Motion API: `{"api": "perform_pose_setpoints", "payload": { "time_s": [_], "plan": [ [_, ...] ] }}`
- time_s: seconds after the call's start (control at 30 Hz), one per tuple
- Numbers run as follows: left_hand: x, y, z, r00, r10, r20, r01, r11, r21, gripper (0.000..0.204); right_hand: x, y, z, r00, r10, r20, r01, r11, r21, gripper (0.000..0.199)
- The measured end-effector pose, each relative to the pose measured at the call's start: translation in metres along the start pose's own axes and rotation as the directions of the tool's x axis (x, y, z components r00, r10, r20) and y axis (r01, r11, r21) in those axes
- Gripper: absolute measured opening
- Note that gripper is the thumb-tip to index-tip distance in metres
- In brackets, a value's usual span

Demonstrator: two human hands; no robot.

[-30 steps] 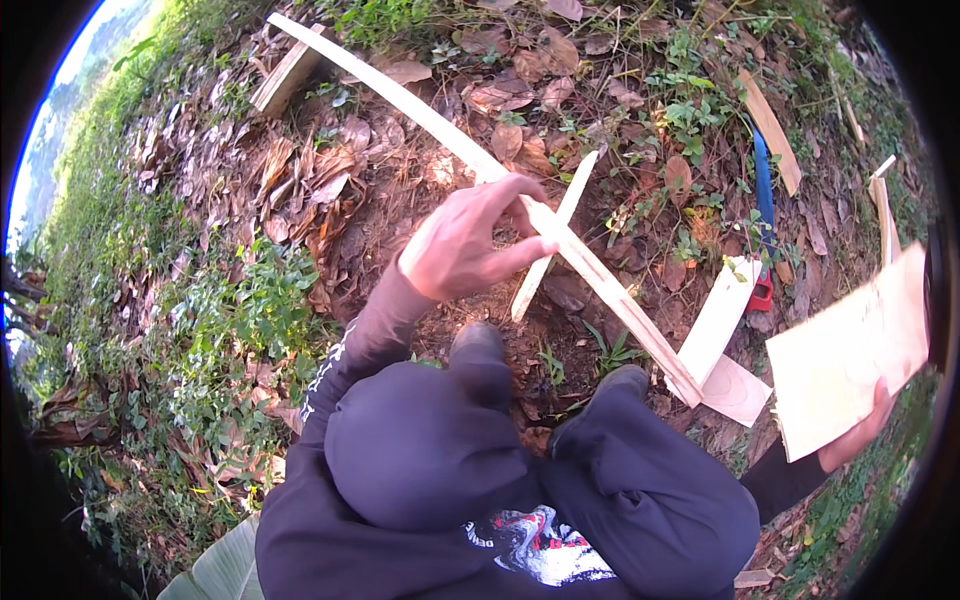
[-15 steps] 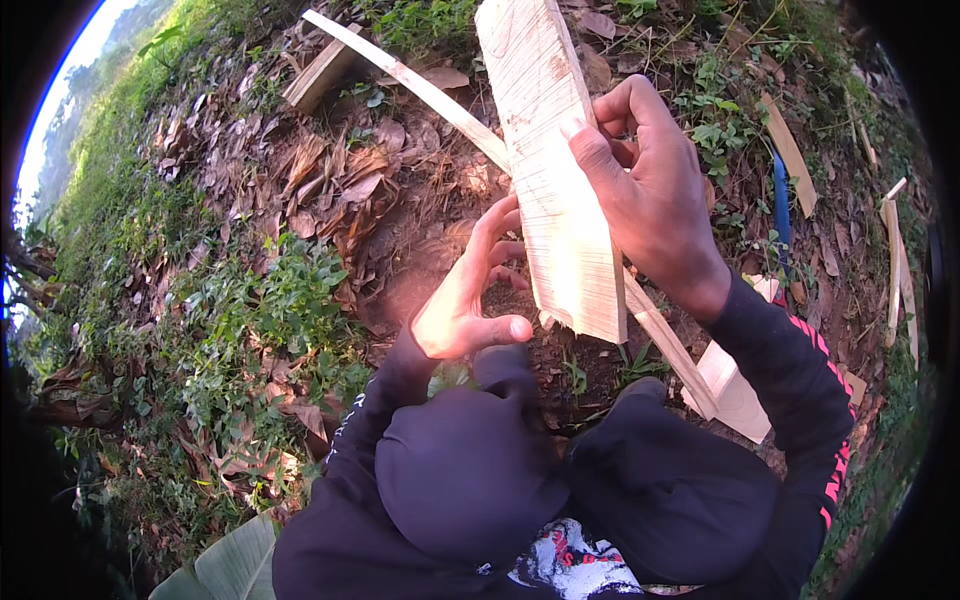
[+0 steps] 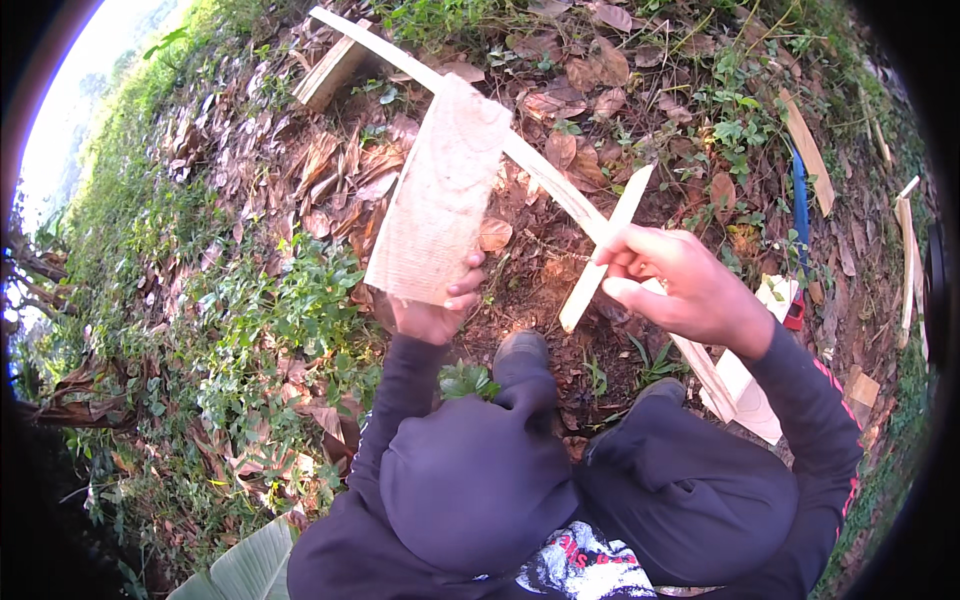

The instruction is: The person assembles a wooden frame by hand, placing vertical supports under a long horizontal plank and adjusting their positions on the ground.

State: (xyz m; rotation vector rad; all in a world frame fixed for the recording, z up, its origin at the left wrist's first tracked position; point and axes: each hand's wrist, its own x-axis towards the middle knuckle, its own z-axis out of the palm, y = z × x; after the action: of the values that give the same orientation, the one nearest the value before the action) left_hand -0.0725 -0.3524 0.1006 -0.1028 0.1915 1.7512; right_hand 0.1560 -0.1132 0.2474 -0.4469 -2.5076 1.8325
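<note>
My left hand [image 3: 437,312] is closed on the lower end of a short, pale wooden board [image 3: 440,190], held tilted off to the left; part of the grip is hidden behind it. Between the thumb and fingers of my right hand [image 3: 690,288] is a thin wooden strip [image 3: 626,206], pointed at its upper end. It crosses in front of a long wooden lath [image 3: 553,180], which runs from the far left down toward my right knee. The board covers part of that lath.
A wood block [image 3: 332,72] lies far left under the lath's end. Flat wood pieces [image 3: 752,395] rest by my right forearm. Farther right are a blue tool [image 3: 800,205] with a red part and more wooden slats [image 3: 808,150]. Dry leaves and weeds cover the ground.
The board has swung left and turned over in my left hand. My right hand has left the board's edge and moved right and down; the thin strip now shows in its fingers.
</note>
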Motion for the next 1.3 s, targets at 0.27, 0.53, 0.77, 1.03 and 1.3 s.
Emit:
{"api": "perform_pose_setpoints", "payload": {
  "time_s": [0.27, 0.53, 0.77, 1.03, 1.3],
  "plan": [
    [-0.064, 0.076, -0.086, 0.949, 0.239, -0.206, -0.172, 0.940, 0.296, 0.095, -0.087, 0.053, -0.034, 0.917, 0.319, -0.240, -0.335, 0.942, -0.030, 0.023],
    [-0.010, 0.110, -0.154, 0.940, 0.251, -0.229, -0.172, 0.933, 0.316, 0.075, -0.110, 0.096, -0.015, 0.875, 0.340, -0.345, -0.329, 0.940, 0.091, 0.027],
    [-0.017, 0.126, -0.136, 0.698, 0.516, -0.496, -0.224, 0.815, 0.534, 0.074, -0.129, 0.114, -0.004, 0.813, 0.435, -0.386, -0.396, 0.900, 0.179, 0.027],
    [-0.032, 0.156, -0.141, 0.684, 0.648, -0.335, -0.084, 0.526, 0.846, 0.027, -0.131, 0.134, 0.020, 0.824, 0.420, -0.380, -0.421, 0.903, 0.085, 0.030],
    [-0.024, 0.169, -0.145, 0.623, 0.755, -0.204, -0.082, 0.322, 0.943, 0.024, -0.127, 0.154, 0.052, 0.863, 0.243, -0.443, -0.423, 0.826, -0.372, 0.079]
  ]
}}
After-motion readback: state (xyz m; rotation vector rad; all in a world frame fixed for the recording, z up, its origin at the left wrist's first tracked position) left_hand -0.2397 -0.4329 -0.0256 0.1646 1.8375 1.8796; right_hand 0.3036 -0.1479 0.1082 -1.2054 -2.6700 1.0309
